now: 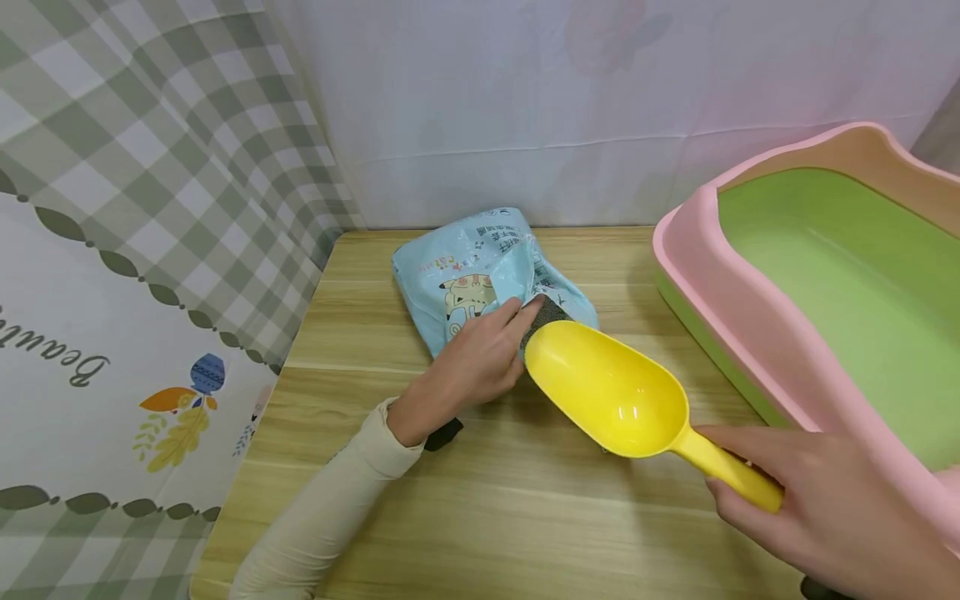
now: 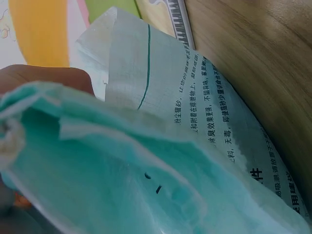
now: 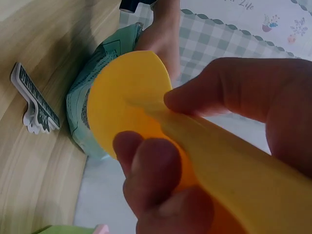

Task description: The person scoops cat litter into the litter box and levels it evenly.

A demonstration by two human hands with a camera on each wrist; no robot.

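Here's the left hand at the mouth of the light blue bag, fingers pinching the film at its edge, with dark grey granules showing in the opening right beside them. And there's the bag itself, lying towards the back of the wooden surface, printed side up, cartoon animal and all!

Over on the other side, the right hand has the yellow scoop, thumb and fingers curled round the handle, bowl facing up, its front edge right at the bag's mouth. Is it touching the granules? From these angles, I can't quite say. Inside the bag, the left wrist view picks out two small dark specks on the pale film.

To the right stands the big litter tray, pink rim over a green base. A flat, dark-striped piece lies on the wood near the bag, and a checked cloth hangs at the left.
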